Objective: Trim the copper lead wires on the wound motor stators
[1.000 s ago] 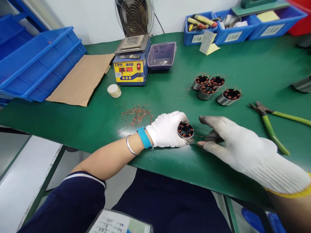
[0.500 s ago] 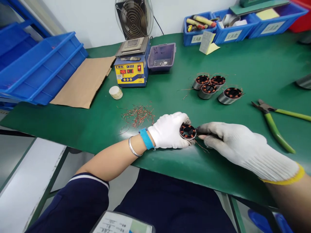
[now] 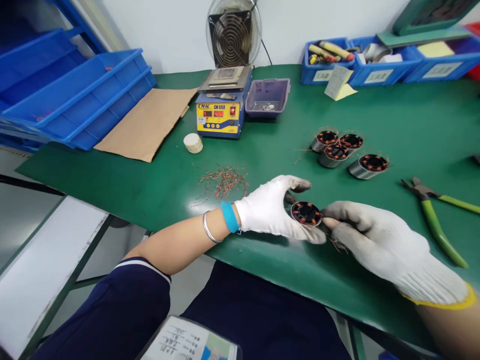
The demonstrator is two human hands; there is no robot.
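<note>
A motor stator, a round metal ring with a black core and copper windings, sits between my hands above the table's front part. My left hand, in a white glove, cups it loosely: the thumb lies along the near side, and a raised finger stands off the far side. At the stator's right edge, my right hand pinches with gloved fingers and one bare fingertip. Thin copper wire ends hang below these fingers. What exactly lies inside the pinch is hidden.
Several more stators stand beyond my hands. Green-handled cutters lie at the right. Copper wire scraps, a white round block, a yellow-blue heating unit, a purple tray and a cardboard sheet are on the left.
My left hand has loosened, its upper finger lifting off the stator. In the picture, the stator and both hands sit further right and lower; the whole view has shifted too.
</note>
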